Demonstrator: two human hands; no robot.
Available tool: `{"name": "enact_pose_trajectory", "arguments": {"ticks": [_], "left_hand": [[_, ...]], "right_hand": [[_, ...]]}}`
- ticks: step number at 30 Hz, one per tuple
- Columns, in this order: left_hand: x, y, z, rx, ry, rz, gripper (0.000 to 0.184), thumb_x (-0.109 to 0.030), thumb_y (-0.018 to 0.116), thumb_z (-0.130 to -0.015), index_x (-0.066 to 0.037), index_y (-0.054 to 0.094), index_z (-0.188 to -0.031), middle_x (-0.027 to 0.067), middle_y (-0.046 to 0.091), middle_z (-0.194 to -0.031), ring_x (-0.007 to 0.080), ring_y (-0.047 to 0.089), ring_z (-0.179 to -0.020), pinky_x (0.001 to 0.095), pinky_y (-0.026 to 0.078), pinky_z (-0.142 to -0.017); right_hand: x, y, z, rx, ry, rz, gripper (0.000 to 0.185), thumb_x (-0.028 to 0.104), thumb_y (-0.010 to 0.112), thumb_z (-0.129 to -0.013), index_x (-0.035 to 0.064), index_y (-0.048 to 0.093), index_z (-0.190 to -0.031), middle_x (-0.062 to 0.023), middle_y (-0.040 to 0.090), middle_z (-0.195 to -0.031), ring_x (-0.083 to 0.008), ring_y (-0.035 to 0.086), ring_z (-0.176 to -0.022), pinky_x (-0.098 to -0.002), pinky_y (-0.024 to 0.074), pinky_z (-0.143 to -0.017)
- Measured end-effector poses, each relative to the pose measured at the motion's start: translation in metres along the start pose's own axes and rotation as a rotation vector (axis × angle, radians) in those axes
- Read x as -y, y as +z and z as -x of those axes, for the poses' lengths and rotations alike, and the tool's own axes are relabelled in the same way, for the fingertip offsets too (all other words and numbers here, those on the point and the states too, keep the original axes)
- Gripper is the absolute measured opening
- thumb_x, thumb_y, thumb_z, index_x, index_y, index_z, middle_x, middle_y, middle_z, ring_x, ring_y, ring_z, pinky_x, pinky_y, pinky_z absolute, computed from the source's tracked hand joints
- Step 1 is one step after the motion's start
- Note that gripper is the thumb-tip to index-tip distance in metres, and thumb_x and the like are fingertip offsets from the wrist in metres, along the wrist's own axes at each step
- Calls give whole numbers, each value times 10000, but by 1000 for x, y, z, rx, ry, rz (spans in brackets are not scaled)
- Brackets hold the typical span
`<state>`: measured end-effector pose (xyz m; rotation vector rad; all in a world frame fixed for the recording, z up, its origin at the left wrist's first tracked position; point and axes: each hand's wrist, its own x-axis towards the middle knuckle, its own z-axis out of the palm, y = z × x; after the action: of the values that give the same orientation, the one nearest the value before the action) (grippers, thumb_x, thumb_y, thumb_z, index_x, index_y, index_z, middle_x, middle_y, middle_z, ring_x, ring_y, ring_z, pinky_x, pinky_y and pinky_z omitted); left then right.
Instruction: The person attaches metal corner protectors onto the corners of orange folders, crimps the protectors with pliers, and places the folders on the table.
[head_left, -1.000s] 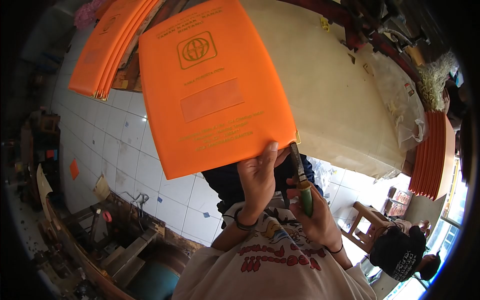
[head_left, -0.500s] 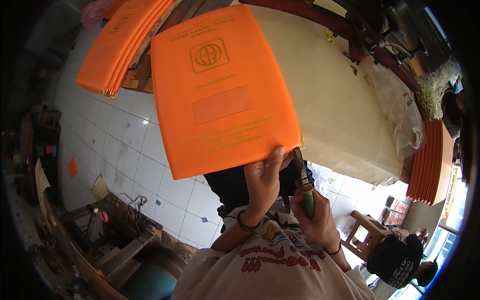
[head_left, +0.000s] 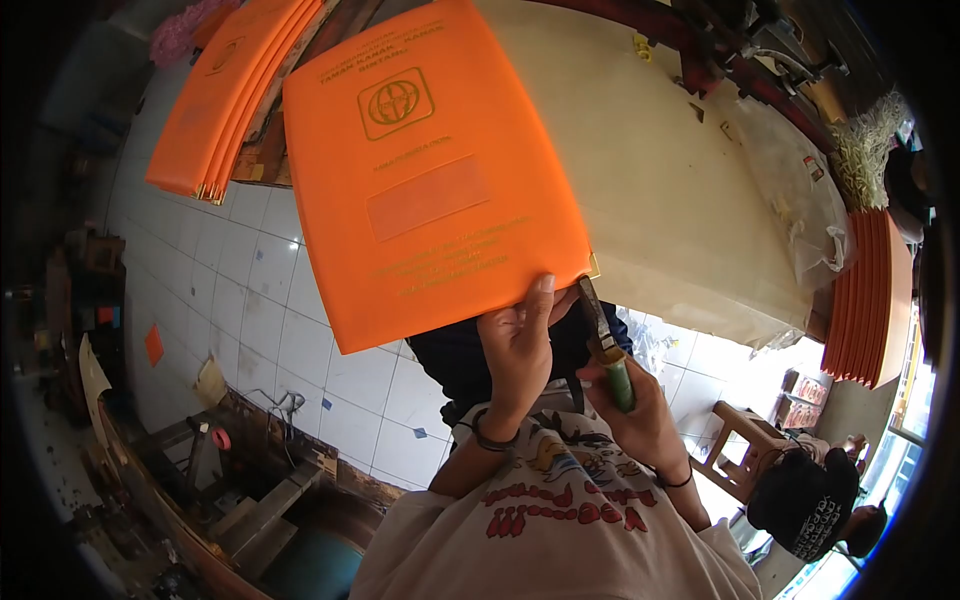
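My left hand (head_left: 520,345) grips the lower edge of an orange folder (head_left: 430,190), thumb on the printed cover and the other fingers behind it. Gold lettering, a globe emblem and a pale rectangular window mark the cover. A small gold metal piece (head_left: 594,266) sits on the folder's lower right corner. My right hand (head_left: 640,410) is closed around the green handle of a tool (head_left: 619,382). The tool's dark metal end reaches up to the folder's edge beside that corner; its exact contact is too small to tell.
Orange folders (head_left: 225,95) are stacked at the upper left. The table (head_left: 680,200) bears a clear plastic bag (head_left: 800,200). More orange folders (head_left: 865,300) stand at the right. Near a wooden stool (head_left: 735,450), a person in a black cap (head_left: 805,500) is at the lower right.
Over the last half second the folder and both hands have shifted slightly left and up in view. Both holds look the same, and the tool stays at the corner.
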<state>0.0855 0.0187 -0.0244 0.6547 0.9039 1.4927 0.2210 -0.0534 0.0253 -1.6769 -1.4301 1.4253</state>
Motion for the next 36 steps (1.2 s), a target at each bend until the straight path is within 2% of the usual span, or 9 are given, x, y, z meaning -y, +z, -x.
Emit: {"name": "enact_pose_trajectory", "arguments": {"ticks": [4, 10, 16, 19, 22, 25, 28, 31, 36], "left_hand": [[-1, 1, 0, 4, -34, 11, 306, -145, 458, -1027, 136, 528, -1125, 211, 640, -1074, 283, 680, -989, 392, 593, -893], [-2, -1, 0, 32, -19, -16, 320, -154, 449, -1031, 147, 528, -1107, 233, 645, -1067, 298, 686, -971, 396, 601, -872], [-2, 0, 0, 32, -37, -2, 322, -154, 453, -1029, 148, 527, -1112, 232, 646, -1067, 304, 687, -967, 397, 604, -860], [-1, -1, 0, 43, -37, 6, 319, -153, 454, -1029, 145, 529, -1118, 228, 638, -1093, 303, 683, -981, 393, 606, -848], [-3, 1, 0, 31, -27, 1, 313, -148, 456, -1028, 139, 533, -1126, 221, 632, -1108, 299, 677, -997, 394, 603, -857], [-2, -2, 0, 49, -27, 13, 307, -142, 458, -1026, 134, 532, -1139, 214, 632, -1107, 297, 674, -1007, 400, 596, -880], [0, -2, 1, 12, -25, -4, 304, -138, 462, -1023, 133, 534, -1142, 210, 634, -1100, 293, 673, -1009, 404, 590, -894], [2, -3, 2, -4, -27, 7, 300, -134, 463, -1023, 131, 535, -1143, 209, 634, -1100, 290, 675, -1003, 401, 592, -891], [-1, -1, 1, 10, -35, 6, 297, -130, 460, -1023, 130, 531, -1148, 209, 636, -1095, 292, 681, -988, 399, 590, -894]], "right_hand": [[-6, -8, 2, 58, -48, -82, 282, -39, 533, -886, -34, 603, -1159, -147, 561, -1250, -253, 642, -1012, -330, 503, -864], [-4, -12, 4, 50, 11, -107, 266, -44, 518, -882, -70, 588, -1138, -157, 563, -1261, -267, 631, -1056, -344, 512, -886], [-5, -11, 2, 54, -21, -91, 282, -38, 521, -881, -63, 582, -1155, -160, 561, -1264, -265, 638, -1041, -343, 524, -862], [0, -12, 3, 62, 38, -115, 309, -35, 538, -870, -56, 576, -1177, -165, 558, -1274, -274, 643, -1032, -339, 525, -857], [-5, -13, 5, 115, 33, -171, 345, -28, 561, -861, -47, 566, -1205, -172, 541, -1303, -287, 625, -1081, -344, 508, -888], [-12, -16, 4, 168, -84, -101, 356, -30, 574, -856, -42, 565, -1212, -178, 518, -1334, -295, 601, -1120, -356, 483, -928], [-8, -12, 5, 149, -80, -101, 353, -27, 579, -858, -37, 569, -1211, -189, 504, -1350, -301, 577, -1156, -364, 461, -960], [-4, -8, 4, 106, -78, -125, 335, -25, 573, -865, -35, 573, -1200, -187, 532, -1283, -294, 604, -1089, -352, 479, -920], [-2, -5, 1, 76, -148, -17, 234, -22, 566, -884, -35, 586, -1117, -153, 562, -1067, -272, 625, -896, -352, 492, -768]]}}
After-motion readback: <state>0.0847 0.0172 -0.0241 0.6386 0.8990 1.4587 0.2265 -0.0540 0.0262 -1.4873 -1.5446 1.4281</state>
